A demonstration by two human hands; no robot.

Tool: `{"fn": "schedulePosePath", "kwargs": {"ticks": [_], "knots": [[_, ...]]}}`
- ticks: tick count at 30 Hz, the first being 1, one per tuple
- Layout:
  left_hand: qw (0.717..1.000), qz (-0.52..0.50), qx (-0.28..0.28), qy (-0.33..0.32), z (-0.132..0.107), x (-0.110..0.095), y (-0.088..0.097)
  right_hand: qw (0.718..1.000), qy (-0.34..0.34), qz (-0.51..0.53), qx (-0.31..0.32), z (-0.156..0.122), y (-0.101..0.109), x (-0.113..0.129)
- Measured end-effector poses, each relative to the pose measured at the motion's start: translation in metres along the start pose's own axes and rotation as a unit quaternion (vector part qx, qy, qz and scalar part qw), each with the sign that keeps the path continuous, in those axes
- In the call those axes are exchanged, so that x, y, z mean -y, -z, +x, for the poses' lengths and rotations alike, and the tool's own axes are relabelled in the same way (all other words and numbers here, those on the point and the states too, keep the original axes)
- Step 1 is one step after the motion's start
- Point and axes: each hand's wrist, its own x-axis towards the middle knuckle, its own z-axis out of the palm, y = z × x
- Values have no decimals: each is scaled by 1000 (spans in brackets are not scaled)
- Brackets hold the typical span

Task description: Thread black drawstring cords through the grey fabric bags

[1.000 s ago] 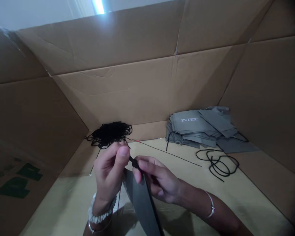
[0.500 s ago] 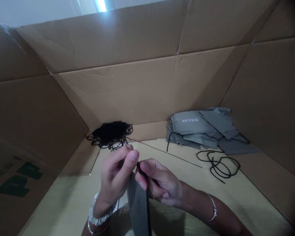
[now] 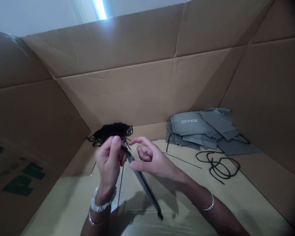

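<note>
My left hand (image 3: 110,160) is closed in a pinch on the top of a grey fabric pouch (image 3: 144,182) and a black cord at its upper edge. The pouch hangs edge-on, slanting down to the right above the box floor. My right hand (image 3: 148,159) is beside it, thumb and forefinger against the pouch's top, the other fingers curled. A thin cord hangs straight down below my left hand. Both wrists wear bracelets; the left also has a white scrunchie.
I am inside a large cardboard box (image 3: 142,85) with tall walls. A tangle of black cords (image 3: 111,132) lies in the far left corner. A stack of grey INTEX pouches (image 3: 201,127) sits at the far right, with loose black cords (image 3: 218,162) in front.
Both hands rose and moved away from me. The pouch turned edge-on and now slants down to the right. My right fingers have loosened from their tight pinch.
</note>
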Motion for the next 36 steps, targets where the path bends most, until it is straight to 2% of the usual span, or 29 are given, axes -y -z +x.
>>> {"fn": "schedulePosePath", "kwargs": {"ticks": [2, 4, 6, 8, 10, 13, 15, 17, 21, 23, 26, 29, 34, 36], "knots": [[999, -26, -34, 1, 6, 0, -1, 987, 24, -157, -35, 2, 6, -3], [997, -45, -64, -13, 10, -2, -1, 955, 43, -288, -56, 4, 11, -7], [994, -75, -76, -24, 14, -5, 1, 925, 64, -369, -71, 6, 15, -10], [991, -106, -74, -12, 17, -8, 3, 909, 86, -401, -80, 9, 20, -10], [989, -132, -71, 9, 19, -9, 4, 914, 90, -390, -59, 10, 22, -8], [985, -158, -72, 10, 21, -9, 4, 924, 81, -374, 5, 9, 19, -6], [984, -165, -73, -4, 21, -9, 4, 911, 80, -404, 35, 8, 14, -8], [983, -167, -78, -22, 22, -10, 5, 899, 58, -433, 34, 8, 13, -11], [984, -129, -105, -59, 31, -9, 18, 900, 14, -435, -30, 11, 33, -8], [988, -75, -115, -75, 38, -6, 27, 900, 46, -426, -75, 12, 52, 0], [988, 5, -121, -94, 47, 2, 40, 924, 86, -348, -131, 11, 81, 14], [991, 45, -88, -86, 52, 9, 46, 933, 124, -278, -190, 10, 102, 21], [989, 45, -92, -107, 55, 12, 49, 928, 145, -248, -237, 9, 122, 21], [992, 57, -68, -94, 55, 12, 49, 929, 141, -242, -242, 10, 123, 20]]}}
